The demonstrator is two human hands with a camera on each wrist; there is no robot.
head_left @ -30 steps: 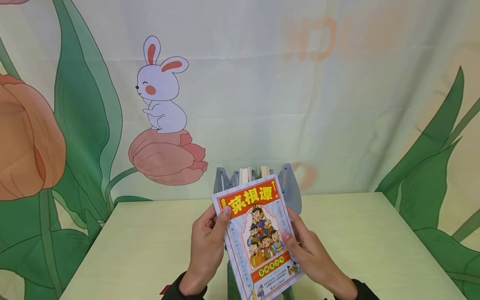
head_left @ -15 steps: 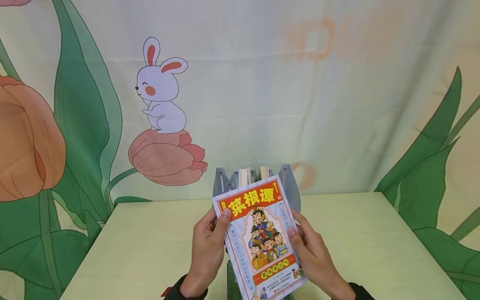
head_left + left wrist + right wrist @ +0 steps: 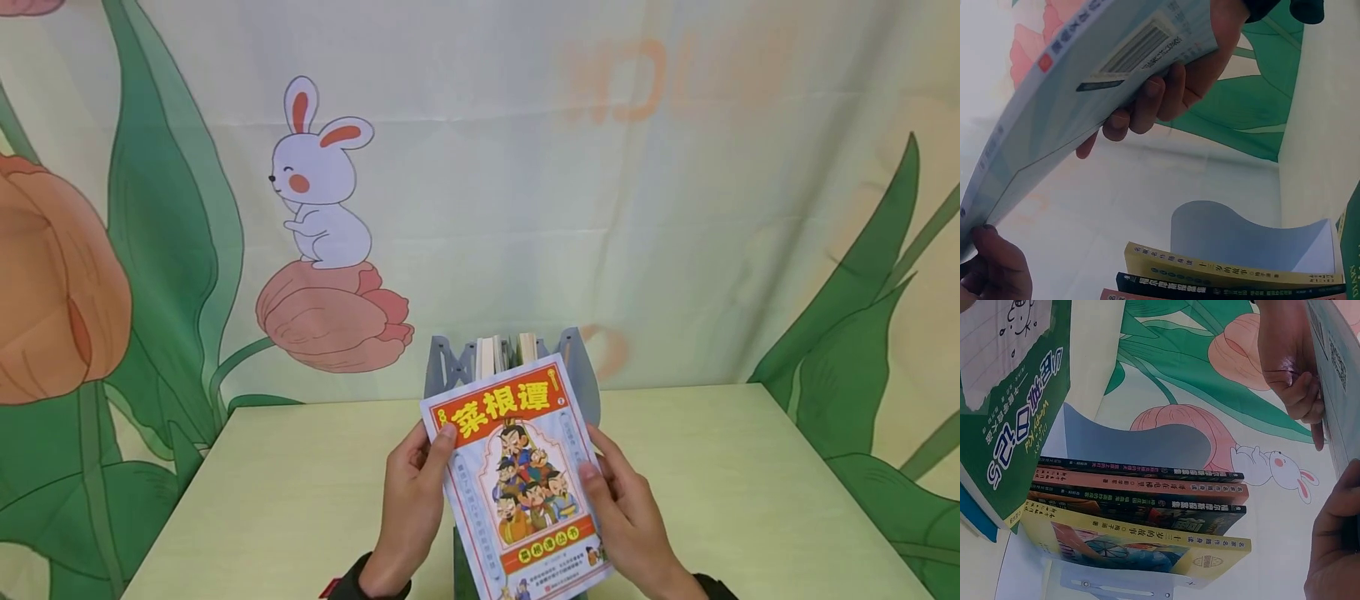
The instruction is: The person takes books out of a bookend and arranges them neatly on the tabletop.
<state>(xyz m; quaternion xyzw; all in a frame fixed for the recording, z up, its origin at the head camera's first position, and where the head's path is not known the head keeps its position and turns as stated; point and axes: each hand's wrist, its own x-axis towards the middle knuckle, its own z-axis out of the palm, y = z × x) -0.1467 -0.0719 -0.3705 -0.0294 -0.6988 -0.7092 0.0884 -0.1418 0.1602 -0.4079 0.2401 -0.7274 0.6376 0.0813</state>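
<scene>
A thin comic-style book (image 3: 528, 492), its cover carrying a red title band and cartoon figures, is held tilted above the table. My left hand (image 3: 412, 504) grips its left edge, thumb on the front cover. On the right edge, my right hand (image 3: 633, 521) grips it the same way, with its thumb also on the cover. The back cover (image 3: 1054, 134), with a barcode, shows in the left wrist view. Behind the held book stands a grey-blue bookend rack (image 3: 581, 375). Several upright books (image 3: 1166, 512) fill part of that rack.
A green book (image 3: 1029, 419) lies in front of the rack, largely hidden below the held book in the head view. Another, blue-edged book (image 3: 975, 509) shows under it. The pale table (image 3: 285, 492) meets a printed curtain (image 3: 487, 208) at the back.
The book has shifted and turned very slightly, its lower right side moving a little rightward. My right hand has moved slightly right with it; my left hand keeps its grip.
</scene>
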